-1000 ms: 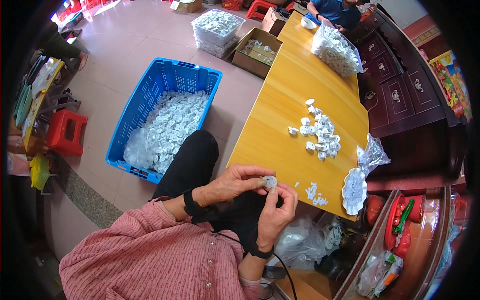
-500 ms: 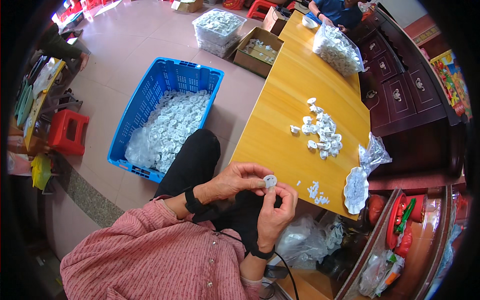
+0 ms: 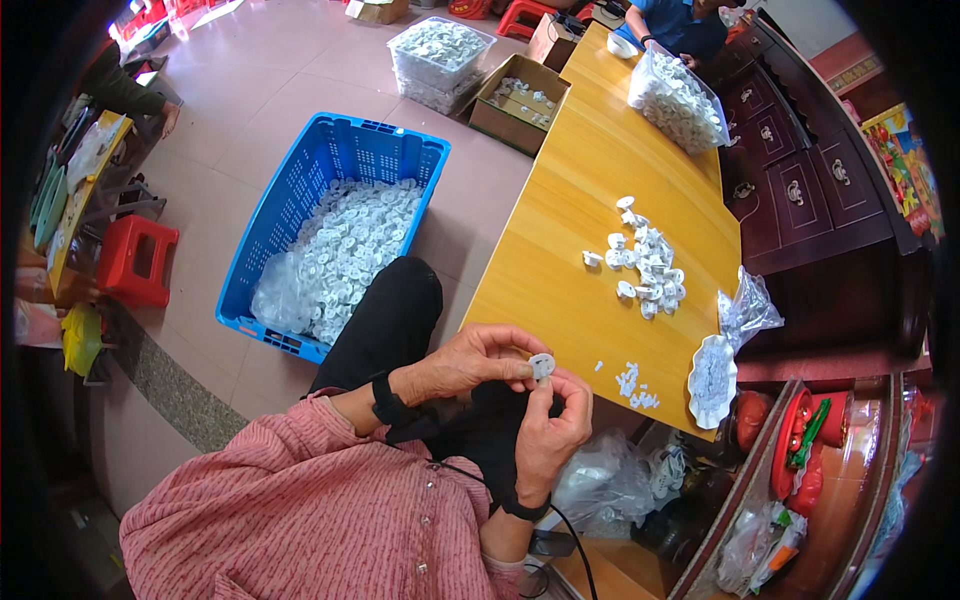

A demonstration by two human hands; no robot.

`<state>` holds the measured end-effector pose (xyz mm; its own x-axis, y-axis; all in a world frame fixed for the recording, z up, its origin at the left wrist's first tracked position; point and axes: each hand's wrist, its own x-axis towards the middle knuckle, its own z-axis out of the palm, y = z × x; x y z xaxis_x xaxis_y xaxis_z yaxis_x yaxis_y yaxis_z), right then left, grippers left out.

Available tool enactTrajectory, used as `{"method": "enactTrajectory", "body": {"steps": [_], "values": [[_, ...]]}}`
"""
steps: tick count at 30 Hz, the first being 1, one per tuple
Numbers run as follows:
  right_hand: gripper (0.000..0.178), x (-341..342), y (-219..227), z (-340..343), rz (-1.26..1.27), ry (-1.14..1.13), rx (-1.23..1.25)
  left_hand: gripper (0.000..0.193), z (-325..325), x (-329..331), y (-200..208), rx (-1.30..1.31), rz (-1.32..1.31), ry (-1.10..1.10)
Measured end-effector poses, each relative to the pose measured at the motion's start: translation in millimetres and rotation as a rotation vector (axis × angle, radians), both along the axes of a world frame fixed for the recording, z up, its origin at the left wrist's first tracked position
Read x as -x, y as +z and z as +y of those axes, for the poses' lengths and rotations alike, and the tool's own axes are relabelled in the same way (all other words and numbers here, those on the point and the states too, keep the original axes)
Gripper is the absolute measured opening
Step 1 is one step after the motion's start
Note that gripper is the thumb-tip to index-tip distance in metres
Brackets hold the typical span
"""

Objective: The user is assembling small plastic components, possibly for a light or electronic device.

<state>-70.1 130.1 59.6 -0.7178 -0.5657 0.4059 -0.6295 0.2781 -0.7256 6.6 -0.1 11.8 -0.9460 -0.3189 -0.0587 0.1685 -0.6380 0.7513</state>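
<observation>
Left grip (image 3: 478, 361) and right grip (image 3: 552, 425) both pinch one small round white piece (image 3: 541, 366) by the near edge of the yellow surface (image 3: 545, 235). Farther back on it is a pile of white parts (image 3: 651, 270), with tiny white bits (image 3: 632, 386) and a wavy white dish (image 3: 694, 396) on the near right. A blue crate (image 3: 272, 225) full of white parts sits to the left on the floor (image 3: 220, 190).

Left: red plastic stool (image 3: 120, 262) standing on pinkish tiled floor (image 3: 215, 195); yellow bag (image 3: 82, 340) near it, lower left. Dark speckled strip (image 3: 182, 400) crosses floor below stool.
Right: dark wooden cabinet (image 3: 812, 232), metal pulls on its drawers. Colourful picture (image 3: 903, 160) beyond, near right rim.
Lower right: red tray (image 3: 781, 465) with slender green object (image 3: 808, 435); clear plastic packet (image 3: 745, 550) nearby.
Top: small cardboard box (image 3: 378, 11), partly cut off.
</observation>
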Motion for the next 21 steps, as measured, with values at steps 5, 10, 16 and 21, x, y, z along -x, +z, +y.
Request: {"method": "enactTrajectory", "body": {"steps": [5,10,16,21], "values": [[0.012,-0.6,0.2,0.3,0.002,0.001,-0.004,0.027,-0.2,-0.5,0.0,0.002,0.005,0.001],[0.013,0.3,-0.4,0.4,0.079,0.038,-0.037,0.025,-1.0,-2.1,-0.1,0.033,-0.001,0.003],[0.014,2.1,-1.6,0.8,0.15,0.065,-0.104,0.026,-2.5,-4.1,-0.8,0.073,0.026,0.009],[0.014,2.4,-3.9,0.0,0.146,0.078,-0.143,0.026,-2.8,-2.9,-5.3,0.137,0.058,0.033]]}}
